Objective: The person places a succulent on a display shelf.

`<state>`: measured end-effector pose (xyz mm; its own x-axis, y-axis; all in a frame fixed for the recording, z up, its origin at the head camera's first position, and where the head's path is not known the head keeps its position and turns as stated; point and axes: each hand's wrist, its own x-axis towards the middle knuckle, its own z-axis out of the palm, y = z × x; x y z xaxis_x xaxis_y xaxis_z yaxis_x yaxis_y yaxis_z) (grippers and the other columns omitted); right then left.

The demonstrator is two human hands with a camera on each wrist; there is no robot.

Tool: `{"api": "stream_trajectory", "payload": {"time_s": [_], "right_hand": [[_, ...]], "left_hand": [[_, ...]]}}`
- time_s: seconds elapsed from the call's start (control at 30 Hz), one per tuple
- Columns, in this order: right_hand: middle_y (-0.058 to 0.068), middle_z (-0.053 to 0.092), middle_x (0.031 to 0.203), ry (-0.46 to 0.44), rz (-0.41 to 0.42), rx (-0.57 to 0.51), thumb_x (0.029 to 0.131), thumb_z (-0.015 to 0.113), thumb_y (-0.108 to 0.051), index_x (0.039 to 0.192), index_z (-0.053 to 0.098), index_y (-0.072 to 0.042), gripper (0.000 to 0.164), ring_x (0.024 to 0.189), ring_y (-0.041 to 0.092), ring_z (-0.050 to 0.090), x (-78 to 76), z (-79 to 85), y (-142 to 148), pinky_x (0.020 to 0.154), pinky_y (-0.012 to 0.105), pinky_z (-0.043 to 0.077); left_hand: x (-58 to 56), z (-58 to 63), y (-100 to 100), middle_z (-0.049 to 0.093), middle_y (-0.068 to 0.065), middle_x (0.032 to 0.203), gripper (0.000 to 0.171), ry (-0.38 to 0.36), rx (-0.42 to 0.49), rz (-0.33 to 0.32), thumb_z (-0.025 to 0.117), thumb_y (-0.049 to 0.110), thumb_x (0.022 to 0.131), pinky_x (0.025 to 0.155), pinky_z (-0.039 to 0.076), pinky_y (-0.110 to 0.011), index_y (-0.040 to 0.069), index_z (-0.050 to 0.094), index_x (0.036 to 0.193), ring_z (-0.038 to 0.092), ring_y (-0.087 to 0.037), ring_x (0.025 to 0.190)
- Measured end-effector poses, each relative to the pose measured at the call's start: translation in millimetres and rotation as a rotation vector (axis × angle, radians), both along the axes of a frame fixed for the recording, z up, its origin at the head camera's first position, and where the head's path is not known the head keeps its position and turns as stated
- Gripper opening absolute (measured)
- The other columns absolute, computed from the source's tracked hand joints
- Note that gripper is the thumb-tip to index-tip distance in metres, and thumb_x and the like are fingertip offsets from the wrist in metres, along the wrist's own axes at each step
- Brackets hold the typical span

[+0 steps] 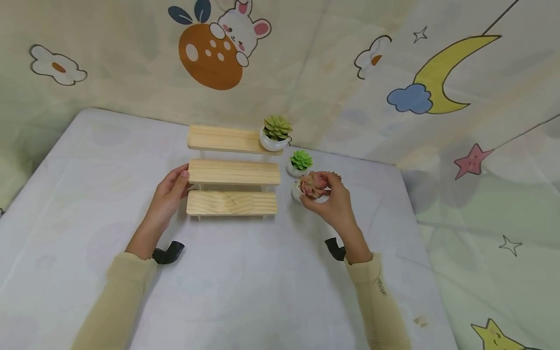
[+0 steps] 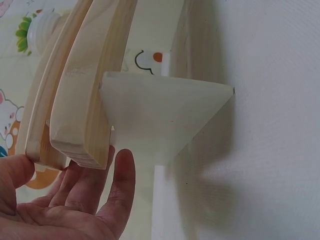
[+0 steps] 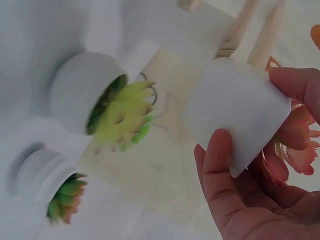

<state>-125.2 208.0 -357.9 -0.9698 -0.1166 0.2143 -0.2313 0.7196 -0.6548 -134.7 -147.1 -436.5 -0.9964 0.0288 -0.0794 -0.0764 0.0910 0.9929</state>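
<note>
A three-tier wooden shelf stand point(image 1: 233, 172) with pale planks and white supports point(image 2: 160, 110) stands on the table. At the left end of its middle plank my left hand point(image 1: 170, 187) holds on, thumb against the edge and fingers underneath. My right hand point(image 1: 334, 201) grips a pink succulent in a white pot point(image 3: 235, 110), just right of the stand. In the right wrist view, its thumb and fingers are around the pot, and pink leaves point(image 3: 295, 145) show beyond them. A light-green succulent point(image 1: 277, 127) in a white pot sits on the right end of the top plank.
A bright green potted succulent point(image 1: 301, 160) stands on the table right of the stand. A green succulent with reddish tips point(image 3: 67, 197) stands in a white pot, mostly hidden behind my right hand in the head view. A printed cloth point(image 1: 323, 73) hangs behind the table.
</note>
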Motion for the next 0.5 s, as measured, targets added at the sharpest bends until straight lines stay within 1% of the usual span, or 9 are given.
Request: {"api": "stream_trajectory", "payload": {"time_s": [0.1, 0.17, 0.27, 0.37, 0.43, 0.5], "right_hand": [[0.016, 0.060, 0.109, 0.019, 0.028, -0.005, 0.070, 0.081, -0.014, 0.121, 0.051, 0.001, 0.062, 0.099, 0.026, 0.056, -4.8, 5.0, -10.3, 0.080, 0.041, 0.051], [0.016, 0.061, 0.108, 0.040, 0.053, -0.007, 0.070, 0.081, -0.015, 0.121, 0.052, 0.002, 0.062, 0.097, 0.025, 0.057, -8.8, 7.3, -17.0, 0.079, 0.040, 0.052], [0.015, 0.061, 0.107, 0.058, 0.098, -0.015, 0.070, 0.080, -0.015, 0.121, 0.052, 0.001, 0.060, 0.095, 0.024, 0.059, -15.3, 8.9, -27.1, 0.079, 0.039, 0.052], [0.015, 0.061, 0.107, 0.053, 0.136, -0.022, 0.070, 0.080, -0.015, 0.120, 0.052, 0.001, 0.059, 0.095, 0.024, 0.059, -21.0, 9.1, -36.3, 0.079, 0.037, 0.053], [0.015, 0.062, 0.107, 0.049, 0.148, -0.019, 0.071, 0.080, -0.015, 0.120, 0.052, 0.001, 0.059, 0.094, 0.024, 0.059, -23.8, 9.1, -41.7, 0.079, 0.037, 0.053], [0.015, 0.061, 0.106, 0.047, 0.154, -0.013, 0.071, 0.080, -0.016, 0.121, 0.052, 0.001, 0.059, 0.094, 0.024, 0.059, -26.0, 9.3, -46.1, 0.080, 0.036, 0.053]], "left_hand": [[-0.1, 0.6, 0.2, 0.042, -0.016, 0.142, 0.059, -0.011, -0.012, 0.003, 0.034, 0.045, 0.099, 0.096, 0.044, -0.026, 0.009, 0.029, 0.145, 0.050, -0.012, 0.118], [-0.1, 0.8, 0.2, 0.043, -0.015, 0.142, 0.059, -0.012, -0.016, 0.005, 0.034, 0.045, 0.098, 0.097, 0.044, -0.029, 0.009, 0.030, 0.145, 0.050, -0.014, 0.119], [0.1, 1.0, 0.0, 0.042, -0.016, 0.142, 0.059, -0.010, -0.014, 0.006, 0.034, 0.045, 0.098, 0.096, 0.044, -0.025, 0.009, 0.029, 0.145, 0.049, -0.017, 0.121], [0.6, 1.0, 0.1, 0.042, -0.016, 0.142, 0.059, -0.012, -0.011, 0.006, 0.034, 0.044, 0.099, 0.093, 0.044, -0.020, 0.009, 0.029, 0.145, 0.048, -0.021, 0.122], [0.9, 1.3, 0.4, 0.042, -0.017, 0.142, 0.059, -0.015, -0.007, 0.008, 0.034, 0.044, 0.099, 0.093, 0.044, -0.022, 0.009, 0.028, 0.145, 0.048, -0.024, 0.123], [0.8, 1.7, 0.8, 0.042, -0.016, 0.142, 0.059, -0.017, -0.004, 0.009, 0.034, 0.044, 0.099, 0.096, 0.043, -0.028, 0.009, 0.028, 0.145, 0.047, -0.026, 0.124]]}}
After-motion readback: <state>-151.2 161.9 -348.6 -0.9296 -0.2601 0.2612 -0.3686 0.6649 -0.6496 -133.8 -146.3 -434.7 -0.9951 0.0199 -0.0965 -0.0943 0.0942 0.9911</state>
